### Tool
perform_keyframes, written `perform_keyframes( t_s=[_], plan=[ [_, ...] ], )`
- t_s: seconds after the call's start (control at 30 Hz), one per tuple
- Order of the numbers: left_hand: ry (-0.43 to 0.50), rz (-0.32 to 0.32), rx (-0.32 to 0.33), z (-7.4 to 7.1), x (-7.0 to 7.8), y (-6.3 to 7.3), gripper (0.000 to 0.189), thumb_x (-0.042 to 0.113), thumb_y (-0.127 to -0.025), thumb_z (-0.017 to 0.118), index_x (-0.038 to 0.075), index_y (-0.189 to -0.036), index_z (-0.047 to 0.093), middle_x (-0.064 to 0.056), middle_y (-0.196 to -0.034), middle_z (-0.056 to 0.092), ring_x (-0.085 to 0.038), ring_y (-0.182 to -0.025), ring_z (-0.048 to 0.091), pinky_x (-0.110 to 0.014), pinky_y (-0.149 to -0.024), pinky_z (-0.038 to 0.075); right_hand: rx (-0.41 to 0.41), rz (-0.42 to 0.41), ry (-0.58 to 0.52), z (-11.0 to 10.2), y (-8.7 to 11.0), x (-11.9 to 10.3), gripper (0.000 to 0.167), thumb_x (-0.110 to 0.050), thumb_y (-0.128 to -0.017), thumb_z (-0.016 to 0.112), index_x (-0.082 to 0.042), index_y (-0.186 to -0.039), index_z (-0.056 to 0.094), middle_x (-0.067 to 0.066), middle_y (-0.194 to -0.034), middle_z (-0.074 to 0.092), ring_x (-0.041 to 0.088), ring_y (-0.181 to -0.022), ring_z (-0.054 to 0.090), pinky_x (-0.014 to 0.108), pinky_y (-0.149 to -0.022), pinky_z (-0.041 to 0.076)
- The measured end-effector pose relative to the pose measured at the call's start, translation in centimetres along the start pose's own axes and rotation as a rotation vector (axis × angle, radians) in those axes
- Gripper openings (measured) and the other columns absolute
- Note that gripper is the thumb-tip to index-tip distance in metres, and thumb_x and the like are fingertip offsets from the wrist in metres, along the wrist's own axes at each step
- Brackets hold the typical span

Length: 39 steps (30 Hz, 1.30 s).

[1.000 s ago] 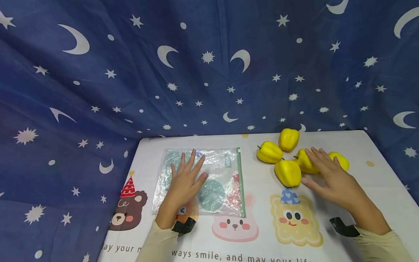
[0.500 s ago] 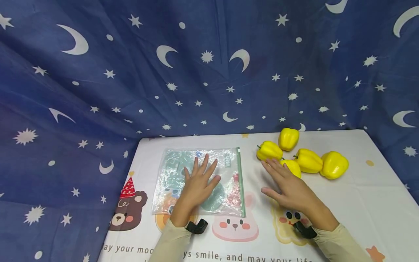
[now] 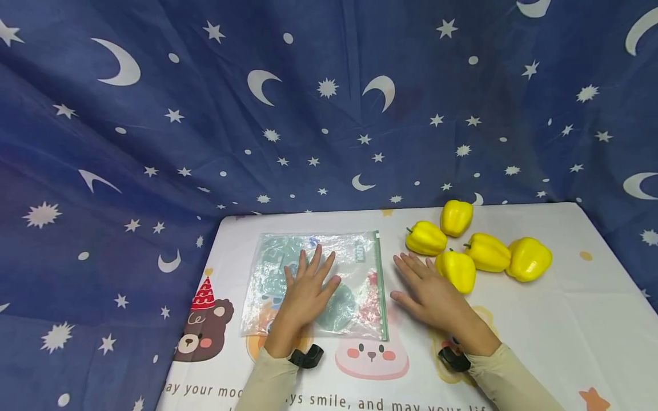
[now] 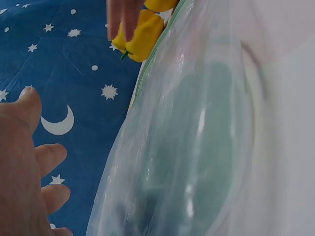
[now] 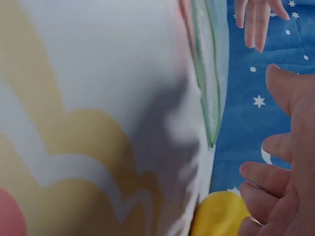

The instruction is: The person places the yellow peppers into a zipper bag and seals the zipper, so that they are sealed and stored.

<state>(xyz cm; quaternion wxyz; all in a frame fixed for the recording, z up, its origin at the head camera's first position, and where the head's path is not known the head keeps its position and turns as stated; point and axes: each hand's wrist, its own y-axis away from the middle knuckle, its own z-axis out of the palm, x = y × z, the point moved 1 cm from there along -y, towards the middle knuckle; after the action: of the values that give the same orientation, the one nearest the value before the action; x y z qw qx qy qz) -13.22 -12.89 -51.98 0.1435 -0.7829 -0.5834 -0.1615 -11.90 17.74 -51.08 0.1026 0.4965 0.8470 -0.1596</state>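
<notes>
A clear zip bag [image 3: 360, 291] with a green closure along its right edge lies flat on the table. Above it my left hand [image 3: 305, 294] is spread, fingers straight and holding nothing; contact with the plastic cannot be told. Between the bag and a group of several yellow bell peppers [image 3: 488, 252] is my right hand [image 3: 434, 297], its fingers extended. The nearest pepper [image 3: 458, 273] sits just beside that hand, partly covered by it. In the left wrist view the bag [image 4: 192, 142] fills the middle. A pepper [image 5: 219, 216] shows low in the right wrist view.
A white tablecloth [image 3: 565, 319] with cartoon prints and lettering covers the table. Behind and to the left hangs a dark blue curtain [image 3: 308, 114] with moons and stars. Black wrist cameras [image 3: 307, 357] sit on both wrists.
My right hand has moved left, away from over the peppers toward the bag's green edge. My left hand has shifted slightly right over the bag. Bag and peppers stay in place.
</notes>
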Motion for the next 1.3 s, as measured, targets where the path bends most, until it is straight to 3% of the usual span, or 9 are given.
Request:
perform_keyframes(
  t_s=[0.27, 0.6, 0.77, 1.07, 1.3],
  plan=[
    [0.017, -0.019, 0.008, -0.3, -0.7, 0.2, 0.064, 0.064, -0.105, 0.03, 0.032, -0.161, 0.031, -0.003, -0.173, 0.014, -0.048, -0.157, 0.004, -0.086, -0.11, 0.0, -0.099, 0.035, -0.029, 1.3, -0.5, 0.4, 0.076, -0.055, -0.101, 0.054, -0.013, -0.16, 0.034, 0.011, -0.164, 0.038, 0.033, -0.154, 0.033, 0.059, -0.124, 0.025],
    [0.026, -0.038, -0.001, -0.2, -1.1, 0.0, 0.064, 0.063, -0.105, 0.03, 0.033, -0.162, 0.029, -0.002, -0.173, 0.012, -0.048, -0.157, 0.003, -0.086, -0.11, -0.004, -0.226, 0.108, -0.019, 2.3, -1.1, 0.4, 0.07, -0.049, -0.103, 0.054, -0.016, -0.161, 0.033, 0.011, -0.168, 0.029, 0.037, -0.157, 0.023, 0.071, -0.121, 0.018],
    [0.03, -0.069, -0.013, -0.6, -1.5, 0.2, 0.063, 0.062, -0.106, 0.031, 0.034, -0.162, 0.027, -0.001, -0.174, 0.009, -0.046, -0.158, 0.0, -0.085, -0.11, -0.006, -0.281, 0.134, -0.007, 2.7, -1.3, 0.6, 0.071, -0.054, -0.102, 0.052, -0.023, -0.162, 0.03, 0.01, -0.171, 0.021, 0.04, -0.158, 0.016, 0.072, -0.121, 0.012],
    [0.038, -0.088, -0.012, -0.9, -2.0, 0.5, 0.062, 0.06, -0.106, 0.035, 0.034, -0.162, 0.029, 0.001, -0.173, 0.009, -0.046, -0.158, 0.0, -0.085, -0.11, -0.006, -0.296, 0.135, 0.001, 3.1, -1.7, 0.4, 0.072, -0.055, -0.1, 0.055, -0.027, -0.162, 0.03, 0.011, -0.172, 0.015, 0.044, -0.158, 0.009, 0.076, -0.119, 0.006],
    [0.028, -0.094, -0.034, -0.6, -2.2, 0.5, 0.063, 0.064, -0.105, 0.029, 0.035, -0.162, 0.026, 0.0, -0.174, 0.009, -0.046, -0.158, -0.002, -0.085, -0.11, -0.007, -0.318, 0.141, 0.025, 3.4, -2.1, 0.4, 0.077, -0.063, -0.098, 0.053, -0.032, -0.163, 0.025, 0.006, -0.174, 0.01, 0.044, -0.159, 0.004, 0.08, -0.117, 0.003]
  ],
)
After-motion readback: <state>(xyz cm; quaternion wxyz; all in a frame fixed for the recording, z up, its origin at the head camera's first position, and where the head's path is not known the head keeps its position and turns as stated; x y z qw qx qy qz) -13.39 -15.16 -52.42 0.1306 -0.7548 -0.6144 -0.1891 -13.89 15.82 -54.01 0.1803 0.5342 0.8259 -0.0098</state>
